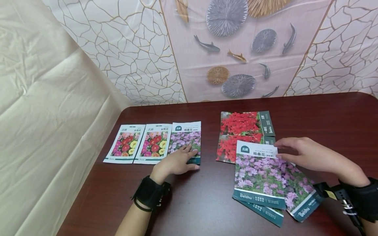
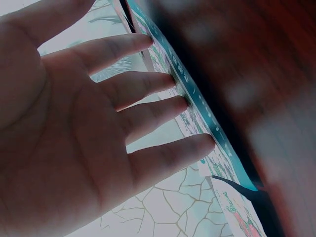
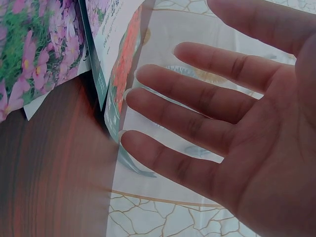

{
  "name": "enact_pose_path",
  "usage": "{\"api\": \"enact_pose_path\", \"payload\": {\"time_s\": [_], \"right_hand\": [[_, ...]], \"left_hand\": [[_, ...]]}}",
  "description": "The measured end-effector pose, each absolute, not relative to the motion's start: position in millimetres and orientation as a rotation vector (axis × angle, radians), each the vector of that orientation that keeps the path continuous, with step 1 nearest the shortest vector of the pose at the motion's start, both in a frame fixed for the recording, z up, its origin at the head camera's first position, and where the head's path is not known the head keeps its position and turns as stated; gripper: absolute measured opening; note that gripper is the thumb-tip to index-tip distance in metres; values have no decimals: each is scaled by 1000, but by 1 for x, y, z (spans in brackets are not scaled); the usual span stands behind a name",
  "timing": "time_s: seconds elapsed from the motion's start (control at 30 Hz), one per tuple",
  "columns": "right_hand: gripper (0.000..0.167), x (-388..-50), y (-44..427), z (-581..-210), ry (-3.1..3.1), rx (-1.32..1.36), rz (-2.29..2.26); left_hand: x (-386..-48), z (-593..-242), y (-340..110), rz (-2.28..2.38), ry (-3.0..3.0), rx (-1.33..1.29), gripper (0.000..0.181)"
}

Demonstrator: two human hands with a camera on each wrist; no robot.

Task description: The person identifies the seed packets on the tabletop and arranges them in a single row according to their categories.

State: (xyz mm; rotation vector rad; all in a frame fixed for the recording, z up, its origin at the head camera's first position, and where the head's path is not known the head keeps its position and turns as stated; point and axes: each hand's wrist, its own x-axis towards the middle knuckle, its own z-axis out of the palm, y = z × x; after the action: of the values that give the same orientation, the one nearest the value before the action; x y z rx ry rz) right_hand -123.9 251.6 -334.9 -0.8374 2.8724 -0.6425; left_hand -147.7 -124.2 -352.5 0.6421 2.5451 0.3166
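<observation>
Purple and white, the top packet (image 1: 258,173) lies on the right side of the worktop (image 1: 206,203), just left of the right hand (image 1: 310,154), which is the nearer one. Its long side runs from near to far. The right hand's fingers are loose and apart, holding nothing; I cannot tell if they touch it. The left hand (image 1: 178,160) rests on one purple packet (image 1: 180,136), fingers spread, gripping nothing. Beside that lie two mixed-flower packets (image 1: 155,144). Under the top one I count two more green-ended packets (image 1: 301,195), plus two red packets (image 1: 240,123).
</observation>
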Motion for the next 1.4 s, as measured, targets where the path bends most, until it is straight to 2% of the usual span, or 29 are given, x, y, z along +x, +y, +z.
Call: {"api": "enact_pose_path", "payload": {"time_s": [0.6, 0.93, 1.4], "right_hand": [[35, -123, 252, -334, 2878, -833, -638], [32, -124, 253, -337, 2866, -856, -634], [24, -130, 251, -339, 2783, -562, -714]], "left_hand": [[-145, -352, -119, 402, 2700, 689, 57], [-142, -356, -105, 551, 2814, 679, 63], [-130, -354, -85, 930, 2530, 815, 58]]}}
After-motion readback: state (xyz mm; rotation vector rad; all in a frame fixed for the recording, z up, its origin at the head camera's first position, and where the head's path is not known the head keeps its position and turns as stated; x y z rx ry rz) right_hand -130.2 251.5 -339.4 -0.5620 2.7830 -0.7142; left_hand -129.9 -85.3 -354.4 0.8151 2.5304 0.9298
